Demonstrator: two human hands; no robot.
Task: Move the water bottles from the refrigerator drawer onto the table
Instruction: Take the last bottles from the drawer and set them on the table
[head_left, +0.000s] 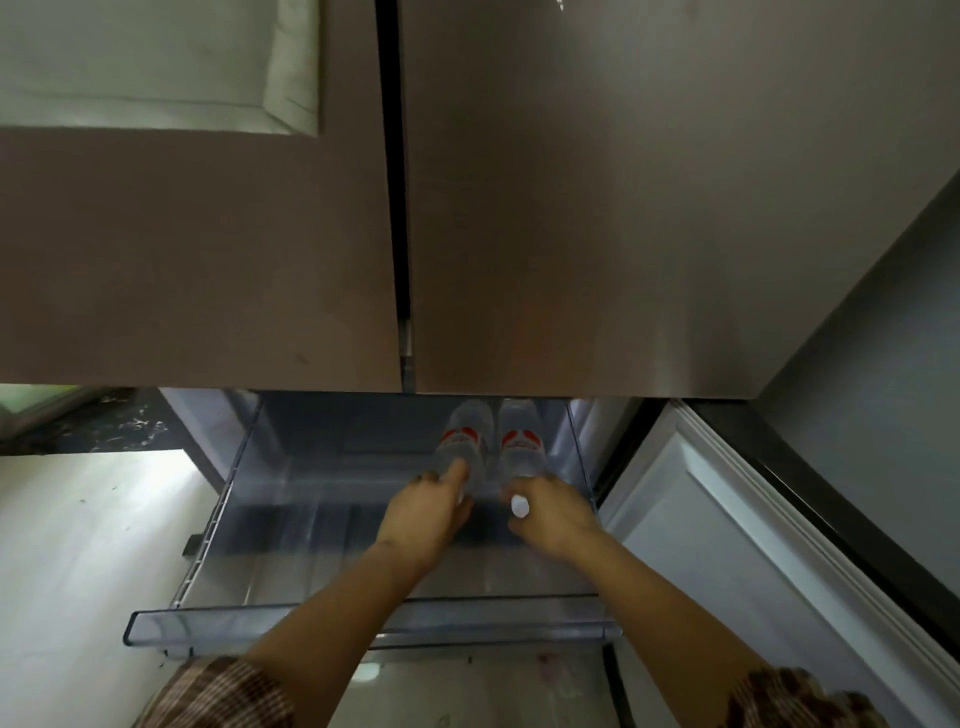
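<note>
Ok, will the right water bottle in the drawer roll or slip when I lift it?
Likely rolls if nudged: the right bottle lies on its side in the drawer. Your right hand grips only its cap end, so the far end may droop.

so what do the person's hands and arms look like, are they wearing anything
The left hand and right hand are bare, with no gloves, rings or watch showing. Both arms are uncovered from the wrist to near the elbow. There the left sleeve and right sleeve begin, both in a brown checked fabric with paler lines.
</note>
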